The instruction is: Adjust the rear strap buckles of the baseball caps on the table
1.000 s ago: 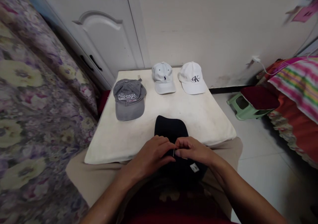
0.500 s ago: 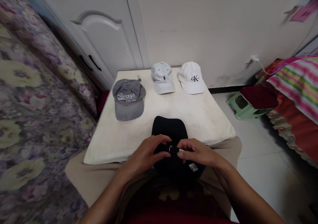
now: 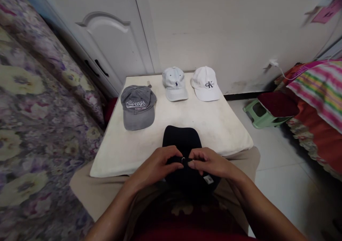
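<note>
A black cap (image 3: 181, 141) lies at the near edge of the small white table (image 3: 213, 127), brim pointing away from me and its back hanging toward my lap. My left hand (image 3: 157, 166) and my right hand (image 3: 211, 162) both pinch the strap at the back of the cap, fingertips meeting around a small metal buckle (image 3: 183, 159). A white tag (image 3: 207, 178) shows under my right hand. Further back on the table sit a grey cap (image 3: 138, 105), a pale cap (image 3: 175, 82) and a white cap (image 3: 206, 83).
A floral sofa (image 3: 32, 109) runs along the left. A white cabinet door (image 3: 112, 37) and wall stand behind the table. To the right are a green stool (image 3: 260, 112) and a bed with a striped cover (image 3: 317, 91). Tiled floor lies at the right.
My hands parted slightly on the strap half a second ago, showing the buckle, and have closed together on it again. The caps on the table have not moved.
</note>
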A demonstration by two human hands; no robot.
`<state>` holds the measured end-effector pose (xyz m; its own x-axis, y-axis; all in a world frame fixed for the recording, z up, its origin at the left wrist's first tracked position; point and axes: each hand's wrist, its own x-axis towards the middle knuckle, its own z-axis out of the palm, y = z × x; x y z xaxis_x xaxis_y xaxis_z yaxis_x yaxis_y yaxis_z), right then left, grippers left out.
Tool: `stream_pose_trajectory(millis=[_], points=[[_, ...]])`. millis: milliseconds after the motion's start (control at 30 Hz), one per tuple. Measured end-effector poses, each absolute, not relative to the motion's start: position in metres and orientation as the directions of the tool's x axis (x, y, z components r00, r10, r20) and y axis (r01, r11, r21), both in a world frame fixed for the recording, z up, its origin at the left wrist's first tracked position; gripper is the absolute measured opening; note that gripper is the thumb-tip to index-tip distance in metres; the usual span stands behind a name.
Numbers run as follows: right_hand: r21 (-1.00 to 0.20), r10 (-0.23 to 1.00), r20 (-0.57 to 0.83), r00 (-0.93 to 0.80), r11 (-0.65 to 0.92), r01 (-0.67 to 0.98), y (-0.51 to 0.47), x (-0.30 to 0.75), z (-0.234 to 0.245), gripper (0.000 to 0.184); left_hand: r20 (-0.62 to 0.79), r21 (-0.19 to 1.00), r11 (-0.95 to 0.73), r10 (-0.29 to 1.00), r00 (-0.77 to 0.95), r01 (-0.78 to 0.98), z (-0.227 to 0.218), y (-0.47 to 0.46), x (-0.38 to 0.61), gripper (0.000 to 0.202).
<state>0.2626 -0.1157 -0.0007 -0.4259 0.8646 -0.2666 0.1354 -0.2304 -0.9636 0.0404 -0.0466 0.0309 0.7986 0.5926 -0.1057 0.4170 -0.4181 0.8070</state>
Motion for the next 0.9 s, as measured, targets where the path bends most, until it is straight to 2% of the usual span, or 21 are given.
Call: stream_pose_trajectory(millis=[300,467,633,900], points=[[-0.949,0.883,-0.201,-0.425,-0.069,0.306,-0.114,0.26,0.003,0.02,-0.168,0.814,-0.404,0.524,0.835,0.418,0.038,-0.043,0.044,0.016],[-0.95,0.87,-0.2,-0.451,-0.061,0.305,-0.113,0.263,0.007,0.028,-0.179,0.798,-0.43,0.499,0.848,0.422,0.038,-0.043,0.044,0.025],[-0.959,0.874,-0.208,-0.44,-0.095,0.266,-0.114,0.262,0.015,0.036,-0.132,0.766,-0.492,0.509,0.851,0.413,0.042,-0.048,0.049,0.027],[-0.977,0.861,-0.215,-0.461,-0.184,0.112,-0.119,0.279,0.016,0.028,-0.197,0.898,-0.253,0.502,0.842,0.361,0.048,-0.037,0.044,0.033]])
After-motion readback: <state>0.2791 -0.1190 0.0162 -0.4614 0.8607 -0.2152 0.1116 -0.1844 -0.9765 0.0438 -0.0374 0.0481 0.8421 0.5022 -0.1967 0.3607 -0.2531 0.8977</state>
